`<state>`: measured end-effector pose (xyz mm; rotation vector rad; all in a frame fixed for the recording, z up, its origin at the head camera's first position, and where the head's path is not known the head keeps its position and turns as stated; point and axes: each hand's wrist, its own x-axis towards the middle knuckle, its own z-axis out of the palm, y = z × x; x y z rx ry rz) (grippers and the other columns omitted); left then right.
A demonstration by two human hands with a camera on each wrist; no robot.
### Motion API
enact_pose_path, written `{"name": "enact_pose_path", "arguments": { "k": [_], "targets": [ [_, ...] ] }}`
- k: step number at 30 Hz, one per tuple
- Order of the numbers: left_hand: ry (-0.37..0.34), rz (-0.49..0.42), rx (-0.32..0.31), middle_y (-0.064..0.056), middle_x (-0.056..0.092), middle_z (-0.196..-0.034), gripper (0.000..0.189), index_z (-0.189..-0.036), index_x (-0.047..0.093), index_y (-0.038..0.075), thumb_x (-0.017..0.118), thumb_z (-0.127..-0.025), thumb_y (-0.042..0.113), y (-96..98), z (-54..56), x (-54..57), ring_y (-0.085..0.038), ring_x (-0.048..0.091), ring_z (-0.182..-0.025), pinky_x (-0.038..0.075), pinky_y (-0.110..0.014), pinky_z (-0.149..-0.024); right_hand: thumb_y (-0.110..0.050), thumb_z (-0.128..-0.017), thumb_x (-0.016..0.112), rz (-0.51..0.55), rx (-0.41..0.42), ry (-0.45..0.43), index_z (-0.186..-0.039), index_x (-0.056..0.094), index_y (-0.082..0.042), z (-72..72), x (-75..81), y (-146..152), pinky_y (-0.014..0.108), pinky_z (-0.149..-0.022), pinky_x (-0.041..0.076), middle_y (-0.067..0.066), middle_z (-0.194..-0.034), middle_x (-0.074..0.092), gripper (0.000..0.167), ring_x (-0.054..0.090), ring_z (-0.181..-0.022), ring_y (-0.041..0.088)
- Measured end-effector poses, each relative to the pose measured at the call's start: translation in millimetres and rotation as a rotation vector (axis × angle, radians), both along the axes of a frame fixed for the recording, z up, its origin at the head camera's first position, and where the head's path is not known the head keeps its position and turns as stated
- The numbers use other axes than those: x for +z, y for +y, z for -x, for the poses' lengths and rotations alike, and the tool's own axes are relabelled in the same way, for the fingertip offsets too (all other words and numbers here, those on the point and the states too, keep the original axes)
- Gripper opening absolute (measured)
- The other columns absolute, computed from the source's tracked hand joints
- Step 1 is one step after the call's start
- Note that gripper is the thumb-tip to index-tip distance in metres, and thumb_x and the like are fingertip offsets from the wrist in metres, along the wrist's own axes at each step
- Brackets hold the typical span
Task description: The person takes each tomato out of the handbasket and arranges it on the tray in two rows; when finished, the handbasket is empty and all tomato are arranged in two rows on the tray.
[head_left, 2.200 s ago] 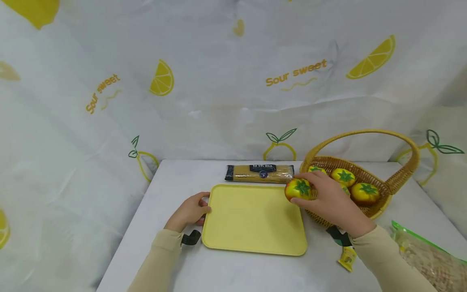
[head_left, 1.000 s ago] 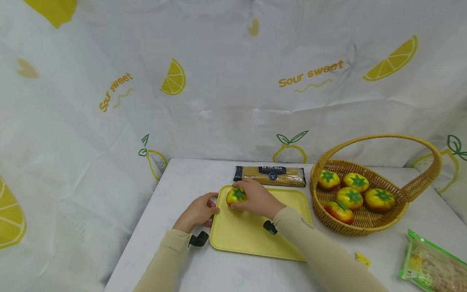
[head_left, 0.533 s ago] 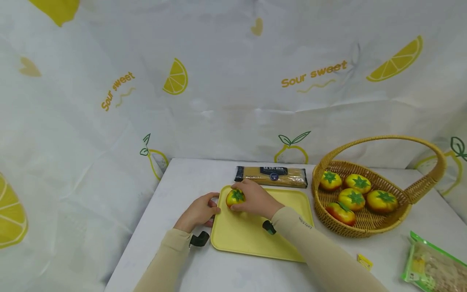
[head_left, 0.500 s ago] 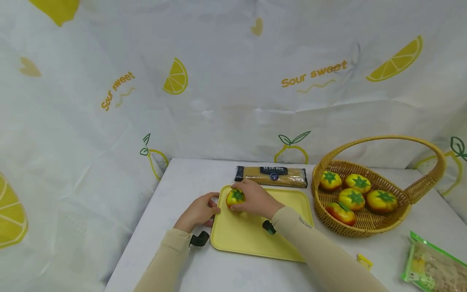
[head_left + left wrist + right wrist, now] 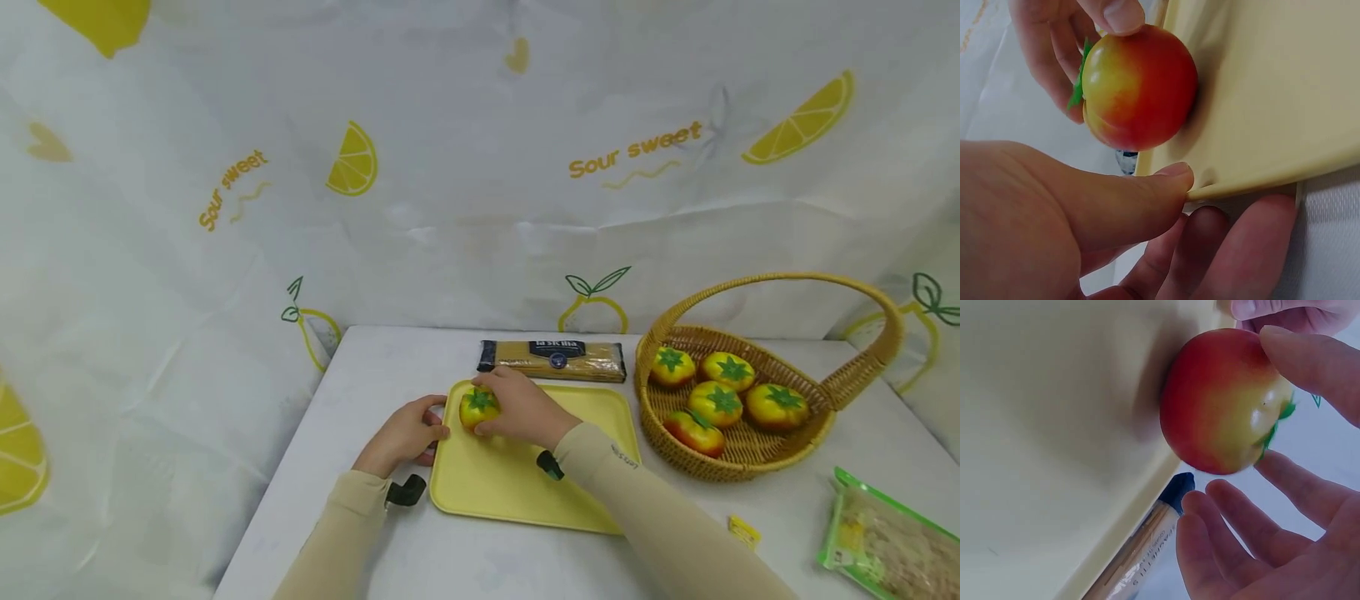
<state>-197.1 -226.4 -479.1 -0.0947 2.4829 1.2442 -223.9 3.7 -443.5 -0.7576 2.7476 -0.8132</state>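
Note:
My right hand (image 5: 525, 408) holds a red-and-yellow tomato (image 5: 478, 408) with a green star-shaped calyx at the far left corner of a pale yellow tray (image 5: 517, 492). In the right wrist view the thumb lies on one side of the tomato (image 5: 1222, 400) and the index fingertip is by the calyx; the other fingers are spread apart from it. The tomato sits on or very close to the tray surface; I cannot tell which. My left hand (image 5: 401, 433) pinches the tray's left rim, thumb on top and fingers beneath, as the left wrist view shows.
A wicker basket (image 5: 712, 469) with a tall handle stands right of the tray, holding several similar tomatoes. Behind the tray lies a spaghetti pack (image 5: 551, 360). Front right are a small yellow packet (image 5: 744, 532) and a green-edged clear bag (image 5: 892, 533).
My right hand has carried the tomato left from the basket's edge to the tray's far left corner. Over the last second it has hardly moved. My left hand stays at the rim.

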Motion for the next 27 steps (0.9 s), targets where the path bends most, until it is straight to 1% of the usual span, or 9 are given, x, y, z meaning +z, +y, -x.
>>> {"name": "enact_pose_path", "arguments": {
  "k": [6,8,13,17,20,24,27],
  "targets": [
    [-0.008,0.0,0.004,-0.009,0.065,-0.113,0.058,-0.156,0.055,0.016,0.075,-0.101,0.015,1.1,1.8,-2.7,-0.019,0.067,-0.081,0.065,-0.033,-0.065,-0.032,-0.089,0.091,0.0,-0.021,0.008,-0.151,0.062,-0.013,-9.2,8.9,17.4,0.058,-0.119,0.049,0.013,-0.155,0.058,0.071,0.056,-0.142,0.036],
    [-0.011,-0.006,0.007,-0.01,0.065,-0.112,0.058,-0.156,0.055,0.015,0.075,-0.101,0.014,0.9,2.1,-3.5,-0.02,0.067,-0.081,0.066,-0.033,-0.066,-0.033,-0.09,0.089,0.004,-0.022,0.016,-0.152,0.061,-0.013,-14.3,13.7,29.2,0.058,-0.121,0.047,0.014,-0.159,0.055,0.071,0.053,-0.147,0.038],
    [-0.016,-0.013,0.007,-0.01,0.065,-0.112,0.058,-0.155,0.055,0.015,0.075,-0.101,0.013,-0.6,1.9,-4.0,-0.02,0.068,-0.081,0.066,-0.034,-0.066,-0.039,-0.093,0.086,-0.03,-0.05,0.046,-0.153,0.059,-0.014,-30.8,26.0,68.6,0.058,-0.121,0.048,0.015,-0.162,0.052,0.07,0.049,-0.151,0.04],
    [-0.024,-0.008,0.009,-0.011,0.065,-0.111,0.058,-0.155,0.055,0.015,0.076,-0.101,0.013,-2.0,1.8,-3.0,-0.02,0.068,-0.08,0.066,-0.034,-0.066,-0.041,-0.096,0.083,-0.046,-0.088,0.092,-0.151,0.061,-0.014,-45.6,34.5,107.7,0.06,-0.117,0.05,0.017,-0.16,0.054,0.065,0.051,-0.149,0.042],
    [-0.036,0.002,0.015,-0.011,0.065,-0.111,0.06,-0.155,0.054,0.015,0.077,-0.1,0.013,-3.9,1.8,-2.2,-0.02,0.069,-0.078,0.066,-0.033,-0.066,-0.04,-0.097,0.082,-0.033,-0.126,0.149,-0.146,0.065,-0.015,-57.1,40.4,138.4,0.06,-0.113,0.053,0.015,-0.154,0.059,0.058,0.058,-0.142,0.04],
    [-0.05,0.01,0.017,-0.011,0.064,-0.111,0.062,-0.156,0.054,0.014,0.078,-0.099,0.013,-6.0,3.0,-2.8,-0.021,0.068,-0.08,0.065,-0.033,-0.068,-0.038,-0.097,0.082,-0.041,-0.206,0.203,-0.143,0.068,-0.015,-71.7,49.3,181.1,0.059,-0.107,0.057,0.012,-0.146,0.064,0.054,0.064,-0.132,0.036],
    [-0.057,0.005,0.009,-0.011,0.064,-0.112,0.063,-0.156,0.054,0.014,0.079,-0.098,0.013,-6.1,4.7,-2.5,-0.021,0.067,-0.083,0.065,-0.032,-0.069,-0.036,-0.097,0.083,-0.065,-0.278,0.206,-0.144,0.067,-0.013,-80.0,54.5,214.8,0.061,-0.103,0.058,0.015,-0.147,0.064,0.055,0.065,-0.129,0.038]
  ]
}}
